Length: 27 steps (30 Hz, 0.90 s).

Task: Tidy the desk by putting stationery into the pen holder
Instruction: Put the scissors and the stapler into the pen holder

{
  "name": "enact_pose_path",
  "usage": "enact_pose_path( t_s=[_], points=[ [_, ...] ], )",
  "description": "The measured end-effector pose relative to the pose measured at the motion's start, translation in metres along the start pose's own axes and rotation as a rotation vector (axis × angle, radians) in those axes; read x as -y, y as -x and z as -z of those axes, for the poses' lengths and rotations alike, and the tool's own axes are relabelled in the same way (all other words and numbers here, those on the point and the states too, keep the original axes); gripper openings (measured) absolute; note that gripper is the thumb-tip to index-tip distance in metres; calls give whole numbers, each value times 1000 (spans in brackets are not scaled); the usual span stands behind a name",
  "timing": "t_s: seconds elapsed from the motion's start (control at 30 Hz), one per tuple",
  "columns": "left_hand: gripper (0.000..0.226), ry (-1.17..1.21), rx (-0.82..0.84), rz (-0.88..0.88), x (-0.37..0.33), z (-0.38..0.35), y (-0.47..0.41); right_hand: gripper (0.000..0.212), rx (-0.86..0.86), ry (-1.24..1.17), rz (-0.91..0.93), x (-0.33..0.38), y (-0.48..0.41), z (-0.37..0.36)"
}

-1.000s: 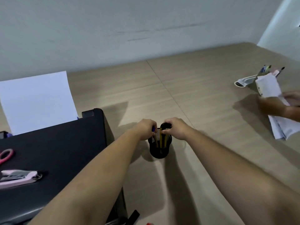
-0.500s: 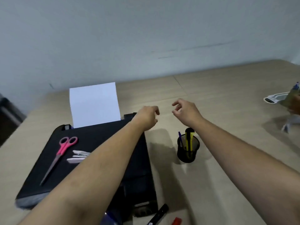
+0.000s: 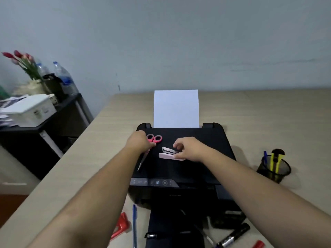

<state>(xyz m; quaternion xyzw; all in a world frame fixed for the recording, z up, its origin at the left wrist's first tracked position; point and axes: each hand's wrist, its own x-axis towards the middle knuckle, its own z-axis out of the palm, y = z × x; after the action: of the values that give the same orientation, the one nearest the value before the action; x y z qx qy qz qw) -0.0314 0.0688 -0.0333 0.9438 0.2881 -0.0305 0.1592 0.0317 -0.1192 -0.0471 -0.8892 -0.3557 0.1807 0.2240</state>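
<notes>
Head view: my left hand (image 3: 138, 142) lies over the pink-handled scissors (image 3: 152, 140) on the black printer (image 3: 206, 140), fingers curled on them; I cannot tell if it grips. My right hand (image 3: 189, 149) pinches the pink stapler (image 3: 169, 154) beside them. The mesh pen holder (image 3: 274, 171) stands on the desk (image 3: 268, 113) right of the printer, a yellow cutter (image 3: 276, 158) and a blue pen (image 3: 265, 156) inside.

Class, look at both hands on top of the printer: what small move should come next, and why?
Probably close both hands and lift. The left hand already lies on the pink scissors and the right hand curls around the pink stapler, both resting on the printer, while the pen holder stands to the right on the desk.
</notes>
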Motion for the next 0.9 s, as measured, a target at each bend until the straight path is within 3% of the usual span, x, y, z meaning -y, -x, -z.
enact_pose_path(
  t_s=[0.07, 0.17, 0.33, 0.5, 0.6, 0.73, 0.9],
  points=[
    [44, -21, 29, 9, 9, -11, 1, 43, -3, 71, -27, 4, -3, -8],
    [33, 1, 23, 4, 9, -22, -1, 36, -47, 125, -66, 8, -4, -15],
    [40, -57, 95, -32, 4, -25, -4, 31, -151, 20, -89, 3, 2, -12],
    [27, 231, 12, -77, -14, -10, -9, 32, -357, -231, -113, -20, 20, 23],
    [30, 415, -35, -145, -51, 5, -4, 27, -511, -395, -207, -48, 41, 53],
    [23, 689, 20, -316, -124, 9, 4, 12, -676, -593, -288, -95, 80, 97],
    [9, 849, 107, -464, -227, -22, 21, 19, -820, -772, -452, -161, 130, 141]
  ],
)
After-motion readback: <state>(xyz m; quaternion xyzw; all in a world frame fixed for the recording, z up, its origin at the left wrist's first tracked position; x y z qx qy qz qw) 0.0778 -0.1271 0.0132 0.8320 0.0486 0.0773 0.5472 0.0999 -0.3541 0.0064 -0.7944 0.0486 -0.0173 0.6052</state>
